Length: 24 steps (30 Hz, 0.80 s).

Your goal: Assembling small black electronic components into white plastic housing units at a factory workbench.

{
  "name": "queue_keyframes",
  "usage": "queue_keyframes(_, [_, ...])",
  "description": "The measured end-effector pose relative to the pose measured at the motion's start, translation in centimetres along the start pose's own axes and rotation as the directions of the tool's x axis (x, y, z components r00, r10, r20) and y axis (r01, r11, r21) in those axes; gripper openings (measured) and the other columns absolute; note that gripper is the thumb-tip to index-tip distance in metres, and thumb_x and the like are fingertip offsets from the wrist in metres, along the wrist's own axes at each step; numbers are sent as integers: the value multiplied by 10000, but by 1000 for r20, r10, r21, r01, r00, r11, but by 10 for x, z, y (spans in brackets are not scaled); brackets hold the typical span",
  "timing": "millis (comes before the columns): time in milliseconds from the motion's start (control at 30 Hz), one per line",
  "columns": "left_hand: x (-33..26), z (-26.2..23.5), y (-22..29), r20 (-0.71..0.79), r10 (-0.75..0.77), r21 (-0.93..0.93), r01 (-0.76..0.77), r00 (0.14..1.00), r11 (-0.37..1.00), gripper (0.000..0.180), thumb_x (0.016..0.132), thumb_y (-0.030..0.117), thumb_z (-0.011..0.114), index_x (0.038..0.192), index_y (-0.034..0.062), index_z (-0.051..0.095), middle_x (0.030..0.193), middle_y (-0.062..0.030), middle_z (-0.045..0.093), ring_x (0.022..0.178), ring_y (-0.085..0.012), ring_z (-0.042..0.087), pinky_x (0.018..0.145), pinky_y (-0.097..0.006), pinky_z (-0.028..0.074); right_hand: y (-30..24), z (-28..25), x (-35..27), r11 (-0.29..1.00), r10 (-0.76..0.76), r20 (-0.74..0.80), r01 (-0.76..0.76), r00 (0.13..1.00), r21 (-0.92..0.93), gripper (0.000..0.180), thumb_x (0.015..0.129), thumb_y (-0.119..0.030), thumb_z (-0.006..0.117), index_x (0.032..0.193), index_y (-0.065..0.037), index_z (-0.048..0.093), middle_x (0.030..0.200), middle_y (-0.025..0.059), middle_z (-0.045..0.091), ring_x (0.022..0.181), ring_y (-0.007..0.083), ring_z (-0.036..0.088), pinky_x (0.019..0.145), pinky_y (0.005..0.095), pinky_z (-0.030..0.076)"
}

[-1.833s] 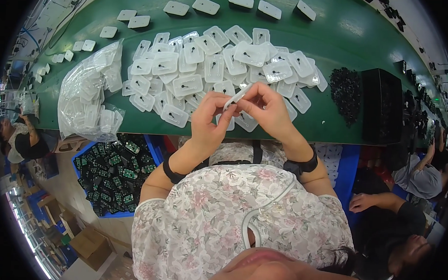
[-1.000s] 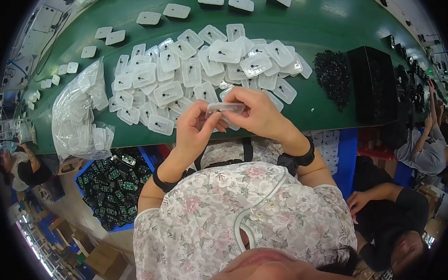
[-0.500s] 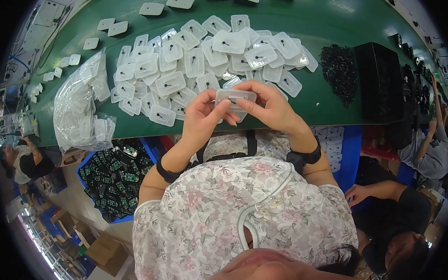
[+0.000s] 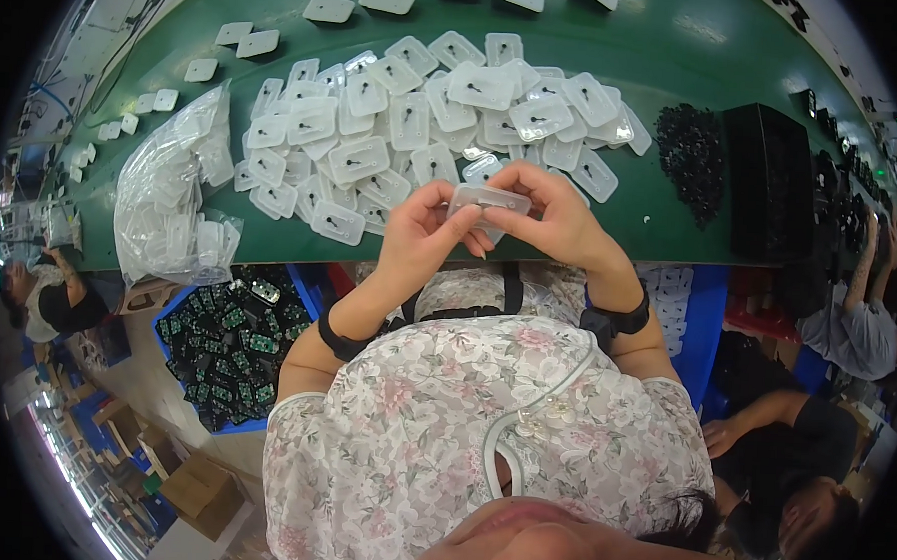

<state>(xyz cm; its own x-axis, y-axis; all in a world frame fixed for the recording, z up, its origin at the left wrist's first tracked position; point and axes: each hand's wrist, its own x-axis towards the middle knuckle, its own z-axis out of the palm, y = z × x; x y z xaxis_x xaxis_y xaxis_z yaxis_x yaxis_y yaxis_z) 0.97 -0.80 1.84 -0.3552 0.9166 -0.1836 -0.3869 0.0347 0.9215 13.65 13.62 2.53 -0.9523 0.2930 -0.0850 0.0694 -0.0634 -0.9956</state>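
Between my two hands, just above the table's near edge, is a translucent white plastic cover (image 4: 490,199), a shallow rectangle with rounded corners. My left hand (image 4: 431,226) grips its left end, thumb on the near face and fingers behind. My right hand (image 4: 549,216) pinches the right end, with its thumb close to the left thumb at the middle. Whatever lies under the thumbs is hidden. Beyond my hands spreads a heap of similar white covers (image 4: 359,159), many with a small black part on them.
On the green table (image 4: 669,49) lie a bag of white covers (image 4: 177,183) at left, small black parts (image 4: 691,155) and a black box (image 4: 768,184) at right. A blue bin of circuit boards (image 4: 236,341) stands lower left. Another person (image 4: 802,436) sits lower right.
The view has shifted slightly, so the table's things appear farther right. Both hands still hold the cover; my right thumb now lies closer to the left one.
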Motion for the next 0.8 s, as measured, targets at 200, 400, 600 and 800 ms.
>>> queue_keyframes(200, [-4,-4,-6,82,-24,9,23,996,1000,142,906,63,500,1000,-42,484,859,-129,600,688,-190,628,599,-276,528,-6,2,-2,995,-19,18,21,1000,-96,192,813,-105,636,956,-16,545,831,14,566,740,49,518,620,197,407])
queue_keyframes(400, [-6,-10,11,55,-52,225,39,997,974,187,933,83,444,1068,-41,481,844,-106,600,660,-156,620,571,-242,512,0,6,1,961,-137,-26,126,990,-248,195,819,-103,628,961,-5,538,812,22,564,659,48,503,561,200,395])
queue_keyframes(600, [-1,-25,23,-19,-44,319,48,999,946,151,920,68,450,1013,-34,511,703,-62,595,508,-96,551,432,-193,412,4,9,6,999,10,-121,-14,993,-30,234,833,-76,609,1028,-7,498,816,35,574,557,33,471,468,172,369])
queue_keyframes(800, [9,-26,27,-49,-54,233,64,997,970,111,906,84,483,939,-17,516,677,-62,592,477,-76,525,403,-183,375,4,11,13,991,91,-113,-79,989,108,278,838,-70,604,1083,-15,485,836,33,576,556,40,488,455,160,374])
